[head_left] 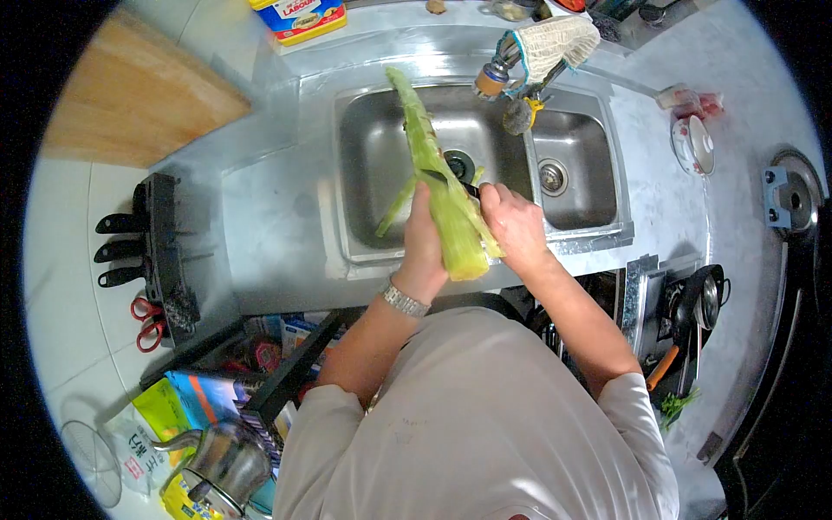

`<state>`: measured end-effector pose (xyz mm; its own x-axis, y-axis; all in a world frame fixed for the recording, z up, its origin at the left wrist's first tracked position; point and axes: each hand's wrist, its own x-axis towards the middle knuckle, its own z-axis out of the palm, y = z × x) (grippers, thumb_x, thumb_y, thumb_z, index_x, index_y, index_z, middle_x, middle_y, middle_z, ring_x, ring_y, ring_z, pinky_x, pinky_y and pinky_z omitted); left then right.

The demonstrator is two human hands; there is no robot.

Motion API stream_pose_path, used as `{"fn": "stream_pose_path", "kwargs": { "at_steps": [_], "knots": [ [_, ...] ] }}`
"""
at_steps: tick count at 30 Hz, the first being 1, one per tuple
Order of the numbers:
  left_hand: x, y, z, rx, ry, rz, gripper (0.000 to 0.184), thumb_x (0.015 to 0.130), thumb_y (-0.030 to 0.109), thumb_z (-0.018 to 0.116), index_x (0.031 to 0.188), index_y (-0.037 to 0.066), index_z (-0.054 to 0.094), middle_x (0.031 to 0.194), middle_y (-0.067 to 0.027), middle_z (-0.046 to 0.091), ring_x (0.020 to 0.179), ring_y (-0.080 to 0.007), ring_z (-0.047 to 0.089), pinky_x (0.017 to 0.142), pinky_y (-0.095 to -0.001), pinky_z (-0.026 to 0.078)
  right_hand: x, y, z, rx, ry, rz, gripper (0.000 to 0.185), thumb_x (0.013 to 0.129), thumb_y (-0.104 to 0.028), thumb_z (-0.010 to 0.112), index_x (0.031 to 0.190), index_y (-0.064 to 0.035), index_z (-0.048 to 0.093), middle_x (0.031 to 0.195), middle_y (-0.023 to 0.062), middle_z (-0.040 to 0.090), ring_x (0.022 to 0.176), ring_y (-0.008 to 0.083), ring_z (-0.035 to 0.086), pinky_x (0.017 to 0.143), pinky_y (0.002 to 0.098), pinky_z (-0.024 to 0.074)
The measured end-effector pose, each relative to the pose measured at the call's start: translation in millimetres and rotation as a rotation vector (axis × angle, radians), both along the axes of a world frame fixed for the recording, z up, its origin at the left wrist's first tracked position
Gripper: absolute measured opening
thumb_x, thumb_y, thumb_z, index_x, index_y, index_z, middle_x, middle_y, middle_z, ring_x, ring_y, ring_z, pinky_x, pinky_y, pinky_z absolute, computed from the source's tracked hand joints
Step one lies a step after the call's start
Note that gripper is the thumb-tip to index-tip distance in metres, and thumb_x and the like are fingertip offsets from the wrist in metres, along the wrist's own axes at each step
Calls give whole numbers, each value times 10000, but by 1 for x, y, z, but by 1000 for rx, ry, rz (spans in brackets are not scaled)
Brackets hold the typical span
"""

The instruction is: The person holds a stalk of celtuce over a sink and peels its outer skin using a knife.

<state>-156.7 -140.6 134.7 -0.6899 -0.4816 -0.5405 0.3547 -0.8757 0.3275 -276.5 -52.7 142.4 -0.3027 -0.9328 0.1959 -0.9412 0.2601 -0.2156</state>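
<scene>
Right now, a thick green celtuce stalk [424, 143] is held aslant above the large left basin [368, 147] of a steel double sink [341, 173], its broad cut end by the sink's front edge and its narrow tip toward the back edge. The left hand [422, 241] is closed around the stalk near the broad end, with a metal-banded watch [405, 299] on that wrist. The right hand [517, 227] grips a black-handled tool [471, 189] that crosses the stalk; its exact kind cannot be told. A loose strip of peel [475, 217] runs down the stalk's right side. At the sink's back edge, a cloth [559, 41] is draped over the faucet [491, 80], and a round scrubber [517, 116] hangs near the back left corner of the small right basin [579, 139]. Beyond the sink's right edge stands a floral pot [689, 147]. Left of the sink, a rack [162, 234] holds black-handled knives [120, 251] and red-handled scissors [149, 333].
</scene>
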Motion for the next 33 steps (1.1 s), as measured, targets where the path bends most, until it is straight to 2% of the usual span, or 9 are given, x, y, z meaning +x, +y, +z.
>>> {"fn": "stream_pose_path", "kwargs": {
  "at_steps": [3,5,8,12,15,17,21,26,33],
  "knots": [
    [2,0,-7,6,11,-27,458,1037,470,356,1047,67,574,880,-70,639,759,-176,643,683,-331,552,-1,-3,-1,13,1,-7,109,804,-75,574,883,-57,502,776,130,601,702,294,662,585,409,542],
    [2,-1,-11,32,1,-75,518,995,580,354,1004,109,569,798,-68,631,648,-191,629,573,-347,545,-1,-4,-3,29,15,-11,110,803,-77,576,883,-58,503,774,129,601,700,294,662,584,407,542],
    [2,1,-4,24,-29,-88,525,988,590,360,998,109,569,797,-70,631,631,-185,618,558,-337,534,-1,-5,-4,13,14,-14,117,796,-81,585,877,-59,503,769,127,601,698,294,662,582,405,543],
    [0,0,-9,21,-52,-74,517,996,577,355,999,105,567,792,-74,630,647,-187,623,554,-338,533,2,7,0,8,-8,-17,153,790,-87,598,899,-48,497,784,125,591,719,305,655,592,415,535],
    [-2,1,-11,7,-9,-12,480,1016,517,383,1044,75,567,861,-68,636,719,-192,636,629,-360,550,3,9,3,28,-32,-33,185,782,-89,610,918,-44,492,803,128,585,750,319,650,607,432,525],
    [-1,1,-11,-50,-37,-35,513,1008,553,347,1058,89,560,839,-79,635,673,-201,625,578,-340,534,4,7,5,30,-43,-40,187,782,-90,614,916,-44,492,812,130,588,762,322,652,611,437,524],
    [1,1,-18,-26,33,-88,511,1007,552,353,1065,87,559,839,-80,635,662,-199,621,585,-338,534,1,4,1,-11,-51,-31,164,801,-110,605,902,-51,491,796,130,590,729,314,656,597,423,534],
    [-1,0,-16,4,-72,-55,504,1006,550,359,1036,89,560,796,-83,629,657,-194,622,597,-332,536,0,1,-8,68,19,-45,140,808,-107,589,896,-54,494,781,124,587,693,301,658,571,403,537],
    [-7,3,-11,38,-113,46,521,1003,564,357,1038,87,564,792,-82,630,625,-201,616,581,-344,535,4,10,9,50,-60,-44,186,769,-61,602,922,-39,497,824,149,593,765,333,652,616,434,530]
  ]
}}
